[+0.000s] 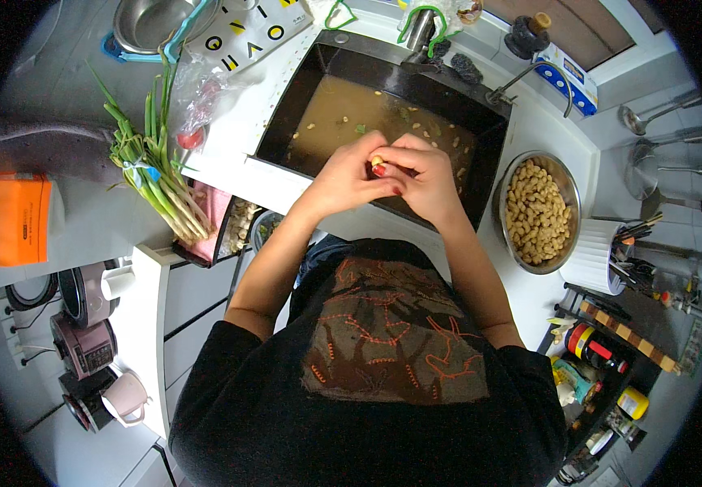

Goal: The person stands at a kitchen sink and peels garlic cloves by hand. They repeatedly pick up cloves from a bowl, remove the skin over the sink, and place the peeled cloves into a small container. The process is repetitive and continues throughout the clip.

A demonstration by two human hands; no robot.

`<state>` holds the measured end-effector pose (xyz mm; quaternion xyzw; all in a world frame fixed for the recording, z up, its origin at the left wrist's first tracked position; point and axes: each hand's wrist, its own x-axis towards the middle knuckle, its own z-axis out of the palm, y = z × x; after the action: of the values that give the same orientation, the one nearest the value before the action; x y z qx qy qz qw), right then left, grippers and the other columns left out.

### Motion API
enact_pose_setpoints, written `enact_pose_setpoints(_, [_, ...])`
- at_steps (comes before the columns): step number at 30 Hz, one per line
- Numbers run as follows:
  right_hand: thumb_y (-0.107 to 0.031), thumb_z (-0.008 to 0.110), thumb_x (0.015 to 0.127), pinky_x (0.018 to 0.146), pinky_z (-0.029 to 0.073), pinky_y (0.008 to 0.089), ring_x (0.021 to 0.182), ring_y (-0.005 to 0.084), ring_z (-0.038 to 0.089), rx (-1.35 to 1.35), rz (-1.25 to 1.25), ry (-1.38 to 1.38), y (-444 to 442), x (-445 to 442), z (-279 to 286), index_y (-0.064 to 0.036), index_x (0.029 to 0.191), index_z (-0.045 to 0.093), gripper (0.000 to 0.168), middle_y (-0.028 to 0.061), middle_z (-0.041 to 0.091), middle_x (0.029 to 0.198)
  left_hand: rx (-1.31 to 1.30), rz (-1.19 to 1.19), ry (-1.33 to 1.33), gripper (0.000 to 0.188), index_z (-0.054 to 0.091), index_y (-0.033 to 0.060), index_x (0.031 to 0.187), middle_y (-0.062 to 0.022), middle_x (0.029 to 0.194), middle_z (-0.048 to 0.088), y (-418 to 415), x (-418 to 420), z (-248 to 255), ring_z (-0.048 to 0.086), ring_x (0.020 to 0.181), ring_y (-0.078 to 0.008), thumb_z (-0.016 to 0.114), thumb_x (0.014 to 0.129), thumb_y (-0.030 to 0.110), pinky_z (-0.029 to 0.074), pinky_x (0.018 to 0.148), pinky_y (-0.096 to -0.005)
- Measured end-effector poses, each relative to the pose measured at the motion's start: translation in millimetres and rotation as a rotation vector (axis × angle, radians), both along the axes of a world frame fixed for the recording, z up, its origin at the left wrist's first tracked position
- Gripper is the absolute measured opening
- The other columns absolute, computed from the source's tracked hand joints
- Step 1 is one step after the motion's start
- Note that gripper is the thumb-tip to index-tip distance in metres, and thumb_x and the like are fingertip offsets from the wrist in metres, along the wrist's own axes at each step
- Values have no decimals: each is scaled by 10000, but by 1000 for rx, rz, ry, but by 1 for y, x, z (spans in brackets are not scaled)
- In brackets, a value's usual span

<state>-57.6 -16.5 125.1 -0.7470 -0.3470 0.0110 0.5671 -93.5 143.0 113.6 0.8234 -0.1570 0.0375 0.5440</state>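
Observation:
My left hand (351, 173) and my right hand (427, 176) meet above the near edge of a dark sink (278, 131). A small peanut (377, 161) is pinched between their fingertips, partly hidden by the fingers. Red polish shows on the nails. Murky brown water (338, 109) stands in the sink, with several peanuts and bits of green leaf afloat. To the right of the sink, a round metal bowl (499, 201) holds a heap of unshelled peanuts (538, 213).
A metal faucet (421, 33) and a thin curved tap (545, 67) rise behind the sink. Left lie tied green onions (150, 158) and a plastic bag (198, 103) with red produce. A white ribbed utensil holder (591, 255) stands beside the bowl.

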Motion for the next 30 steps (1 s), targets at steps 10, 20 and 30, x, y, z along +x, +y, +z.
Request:
enact_pose_setpoints(10, [-27,643,740,559,428,257,630,177,573,70,-68,16,3,-8,3,-45,872,665,136,78,600,754,-9,186,-86,332,502,37,703,-141,596,482,-13,2,5,530,542,-289,657,778,321,416,493,-342])
enact_pose_setpoints(20, [-36,650,751,581,455,283,646,204,579,-30,-137,-155,-6,6,1,-26,897,652,146,89,600,770,-799,-7,737,169,549,33,922,-40,713,586,5,0,21,483,515,-48,550,893,199,367,424,-157])
enact_pose_setpoints(30, [-58,651,753,581,459,298,668,224,583,-114,-39,-124,-6,0,1,-51,932,653,179,92,591,775,-757,35,837,223,537,-59,990,-125,740,622,18,-1,18,612,577,-131,536,804,63,547,518,-207])
